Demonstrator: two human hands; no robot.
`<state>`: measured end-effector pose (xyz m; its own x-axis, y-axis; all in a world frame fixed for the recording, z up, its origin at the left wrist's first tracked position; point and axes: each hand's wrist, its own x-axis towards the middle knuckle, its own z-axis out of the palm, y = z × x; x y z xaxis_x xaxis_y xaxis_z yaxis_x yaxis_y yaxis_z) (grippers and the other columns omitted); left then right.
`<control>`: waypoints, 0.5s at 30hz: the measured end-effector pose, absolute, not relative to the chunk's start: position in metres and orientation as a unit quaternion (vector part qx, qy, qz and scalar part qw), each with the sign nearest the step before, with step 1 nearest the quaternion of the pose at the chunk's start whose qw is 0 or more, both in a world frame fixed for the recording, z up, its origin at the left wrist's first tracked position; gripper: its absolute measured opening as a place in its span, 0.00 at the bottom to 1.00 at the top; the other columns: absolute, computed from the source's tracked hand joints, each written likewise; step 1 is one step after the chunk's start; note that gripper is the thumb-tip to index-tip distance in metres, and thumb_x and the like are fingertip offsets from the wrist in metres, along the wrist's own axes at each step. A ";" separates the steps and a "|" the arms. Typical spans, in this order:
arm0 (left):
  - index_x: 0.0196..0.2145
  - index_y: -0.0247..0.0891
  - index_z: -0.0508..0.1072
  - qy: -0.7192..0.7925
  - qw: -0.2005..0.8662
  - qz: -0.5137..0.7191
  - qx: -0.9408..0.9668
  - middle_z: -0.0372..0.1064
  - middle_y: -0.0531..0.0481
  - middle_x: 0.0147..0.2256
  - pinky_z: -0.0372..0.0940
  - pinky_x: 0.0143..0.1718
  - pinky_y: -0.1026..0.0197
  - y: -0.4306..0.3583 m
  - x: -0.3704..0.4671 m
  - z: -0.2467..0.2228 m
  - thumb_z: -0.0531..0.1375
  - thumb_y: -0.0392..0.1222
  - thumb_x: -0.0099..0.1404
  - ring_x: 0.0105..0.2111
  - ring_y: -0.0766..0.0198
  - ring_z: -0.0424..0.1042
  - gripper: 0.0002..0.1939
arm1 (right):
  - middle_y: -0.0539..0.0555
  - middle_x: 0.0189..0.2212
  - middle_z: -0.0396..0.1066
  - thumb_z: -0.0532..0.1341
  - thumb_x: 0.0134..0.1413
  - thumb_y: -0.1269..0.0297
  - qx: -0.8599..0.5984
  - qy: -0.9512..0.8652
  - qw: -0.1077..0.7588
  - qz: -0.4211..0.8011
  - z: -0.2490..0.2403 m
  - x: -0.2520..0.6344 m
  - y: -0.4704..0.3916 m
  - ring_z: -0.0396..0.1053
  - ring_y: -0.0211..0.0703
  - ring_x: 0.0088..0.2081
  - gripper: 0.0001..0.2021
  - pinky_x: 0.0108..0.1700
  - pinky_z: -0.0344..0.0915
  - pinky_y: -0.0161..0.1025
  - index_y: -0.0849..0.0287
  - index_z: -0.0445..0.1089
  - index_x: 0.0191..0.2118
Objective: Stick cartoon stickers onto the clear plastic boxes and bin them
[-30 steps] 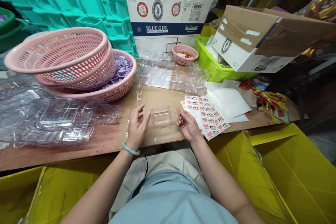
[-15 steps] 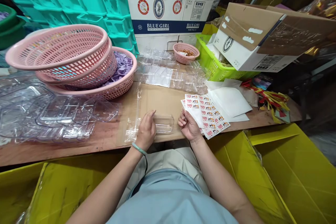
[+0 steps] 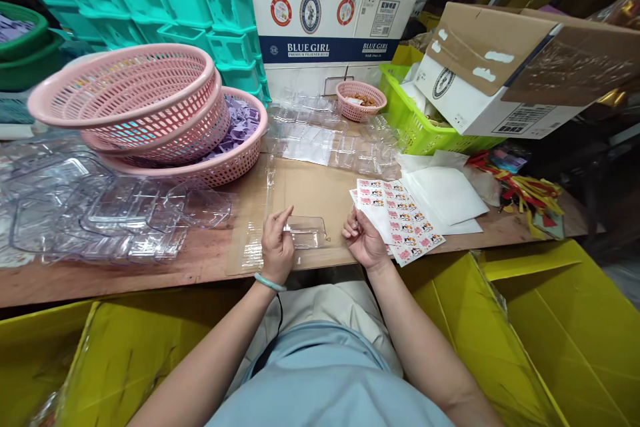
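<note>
A small clear plastic box [image 3: 309,232] lies on the brown cardboard sheet in front of me. My left hand [image 3: 278,247] is closed at its left end, the index finger pointing up; the palm hides that end. Just right of the box, my right hand [image 3: 364,240] has its fingers curled and thumb near the index fingertip. Whatever may be pinched there is too small to make out. Beside that hand lie sticker sheets [image 3: 400,217] printed with pink marks and cartoon animals. A tiny dark piece [image 3: 327,238] shows by the box's right end.
Stacked pink baskets [image 3: 135,93] stand at left, one with purple pieces [image 3: 243,123]. Clear plastic packs lie at left [image 3: 120,213] and back [image 3: 345,147]. White papers [image 3: 445,193], a green crate [image 3: 410,120] and a carton [image 3: 465,67] are at right. Yellow bins [image 3: 540,320] stand below the table edge.
The clear box has shifted a little left on the cardboard with my left hand, and its gap to my right hand is wider. The view has swung slightly left.
</note>
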<state>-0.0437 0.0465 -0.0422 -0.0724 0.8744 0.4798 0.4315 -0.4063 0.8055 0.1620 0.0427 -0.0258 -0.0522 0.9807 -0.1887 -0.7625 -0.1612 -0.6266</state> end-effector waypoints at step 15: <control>0.51 0.41 0.70 0.473 0.271 0.519 0.658 0.70 0.46 0.44 0.65 0.50 0.54 0.047 -0.042 -0.043 0.48 0.28 0.63 0.45 0.61 0.70 0.22 | 0.43 0.20 0.57 0.66 0.53 0.64 -0.285 -0.186 0.616 0.711 -0.028 0.162 0.043 0.52 0.29 0.20 0.06 0.25 0.60 0.29 0.57 0.68 0.30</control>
